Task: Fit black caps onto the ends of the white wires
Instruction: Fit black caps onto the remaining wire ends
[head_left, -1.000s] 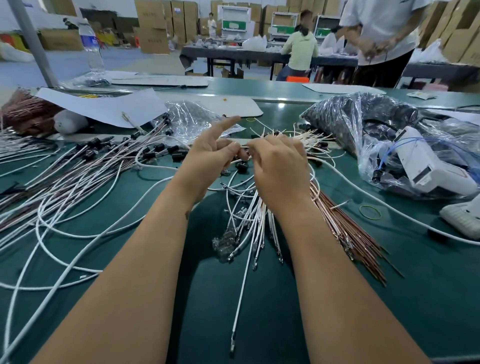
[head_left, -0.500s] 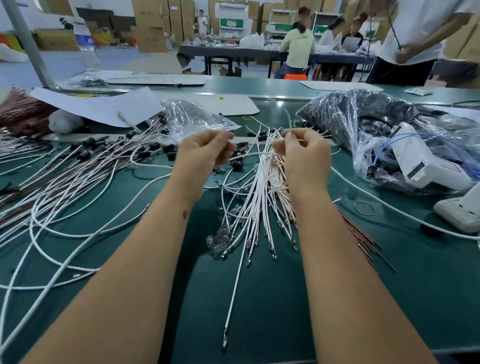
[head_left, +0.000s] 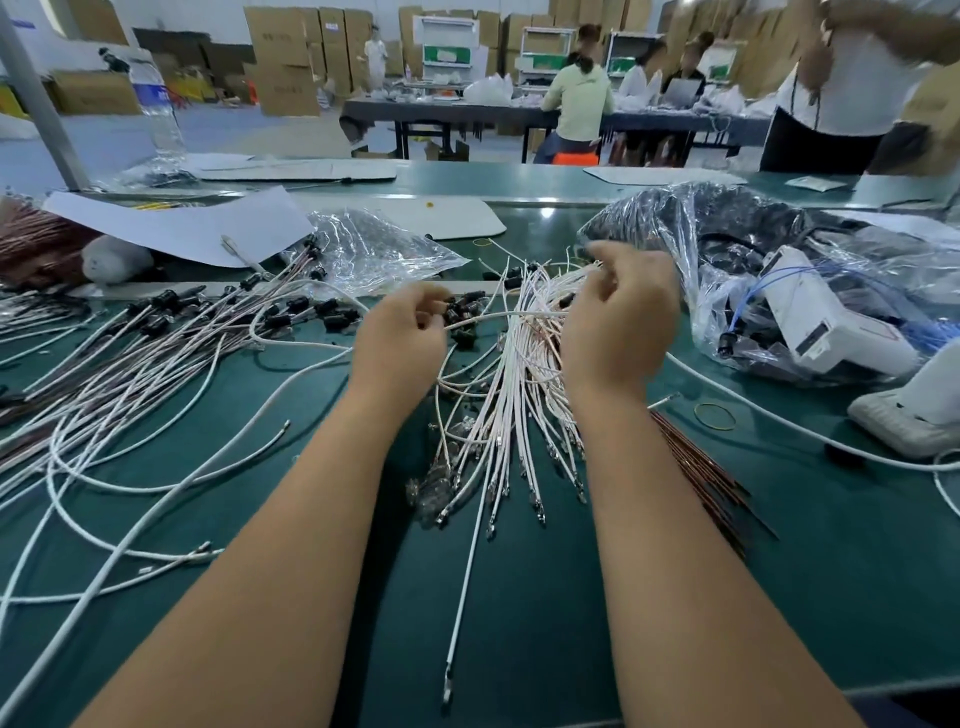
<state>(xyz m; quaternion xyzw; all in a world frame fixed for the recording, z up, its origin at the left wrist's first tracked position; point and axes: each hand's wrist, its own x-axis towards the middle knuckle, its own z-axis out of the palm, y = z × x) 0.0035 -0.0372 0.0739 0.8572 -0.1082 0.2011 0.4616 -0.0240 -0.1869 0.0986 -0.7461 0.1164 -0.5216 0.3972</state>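
My left hand (head_left: 402, 338) is curled and pinches one end of a white wire (head_left: 509, 315) that runs level across to my right hand (head_left: 618, 312). The right hand's fingers are curled over the wire's other end; the grip itself is hidden behind the hand. Loose black caps (head_left: 462, 312) lie in a small heap between the two hands. Under the hands a bundle of uncapped white wires (head_left: 509, 410) fans toward me on the green table (head_left: 519, 623). To the left lies a spread of wires with black caps fitted (head_left: 291, 317).
A crinkled clear bag (head_left: 374, 249) and white paper sheets (head_left: 182, 228) lie at the back left. At the right are a plastic bag of dark parts (head_left: 727, 244), a white device (head_left: 831, 327) and brown wires (head_left: 717, 483). People work at tables behind.
Both hands have lifted off the bundle and drawn apart, a single white wire now stretched between them. The camera has tilted up slightly.
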